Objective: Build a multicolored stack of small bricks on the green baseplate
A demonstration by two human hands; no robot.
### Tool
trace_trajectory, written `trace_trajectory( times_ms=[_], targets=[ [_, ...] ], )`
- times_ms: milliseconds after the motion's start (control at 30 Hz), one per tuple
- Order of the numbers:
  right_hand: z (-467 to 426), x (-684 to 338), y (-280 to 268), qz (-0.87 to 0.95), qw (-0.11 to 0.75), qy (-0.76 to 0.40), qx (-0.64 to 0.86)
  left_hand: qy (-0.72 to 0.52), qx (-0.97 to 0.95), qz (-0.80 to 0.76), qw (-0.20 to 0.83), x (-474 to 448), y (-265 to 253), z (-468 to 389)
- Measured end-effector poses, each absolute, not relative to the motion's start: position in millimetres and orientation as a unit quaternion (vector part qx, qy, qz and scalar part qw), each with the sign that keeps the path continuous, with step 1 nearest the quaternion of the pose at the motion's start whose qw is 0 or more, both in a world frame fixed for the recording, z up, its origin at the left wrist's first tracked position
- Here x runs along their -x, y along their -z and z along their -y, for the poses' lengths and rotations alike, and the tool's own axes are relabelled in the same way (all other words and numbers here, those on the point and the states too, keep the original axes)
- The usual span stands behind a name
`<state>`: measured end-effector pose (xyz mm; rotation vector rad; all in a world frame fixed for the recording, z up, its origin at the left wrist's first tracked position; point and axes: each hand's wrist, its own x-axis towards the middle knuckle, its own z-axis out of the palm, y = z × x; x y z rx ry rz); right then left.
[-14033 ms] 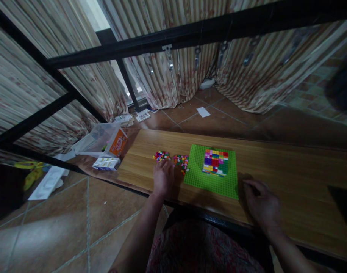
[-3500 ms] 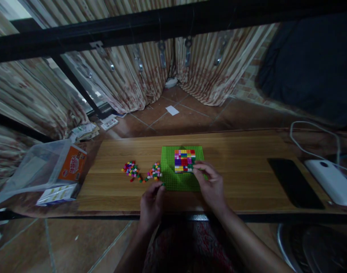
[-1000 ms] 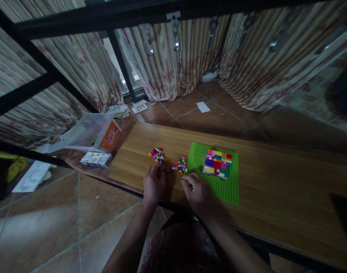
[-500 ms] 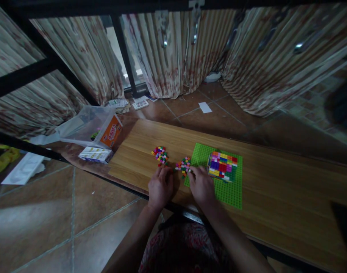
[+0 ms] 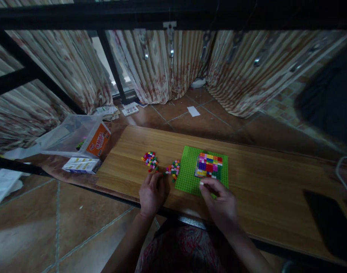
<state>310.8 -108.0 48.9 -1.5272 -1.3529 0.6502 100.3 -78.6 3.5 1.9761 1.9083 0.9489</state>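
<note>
My right hand (image 5: 220,201) pinches a small white toy brick (image 5: 202,184) between thumb and fingertips, over the near part of the green baseplate (image 5: 187,172). Just beyond it on the plate stands a low block of bricks (image 5: 210,166) in many colours. My left hand (image 5: 151,193) rests at the near edge of the table with its fingers curled together; whatever they hold, if anything, is hidden. Beyond its fingertips lies a pile of loose mixed bricks (image 5: 150,160). A second pile of loose bricks (image 5: 173,168) lies between that hand and the baseplate.
The wooden table (image 5: 264,189) carries a dark flat object (image 5: 328,223) at the right. On the left are a clear plastic bin (image 5: 68,132) with an orange label and a white box (image 5: 82,165). Curtains (image 5: 156,68) hang behind, and a dark bar (image 5: 133,17) crosses above.
My right hand has moved from the nearer brick pile to the baseplate, with a white brick now visible in its pinch. The left hand stays by the piles. The whole view has shifted.
</note>
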Motion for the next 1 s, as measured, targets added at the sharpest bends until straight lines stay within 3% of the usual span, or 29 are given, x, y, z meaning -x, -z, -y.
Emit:
trace_trajectory(
  times_ms=[267, 1000],
  targets=[
    [103, -384, -39, 0.460, 0.506, -0.240, 0.690, -0.326, -0.687, -0.646, 0.070, -100, -2, 76],
    [69, -376, -34, 0.537, 0.512, -0.170, 0.648, -0.305, -0.693, -0.653, 0.026, -98, 2, 73]
  ],
)
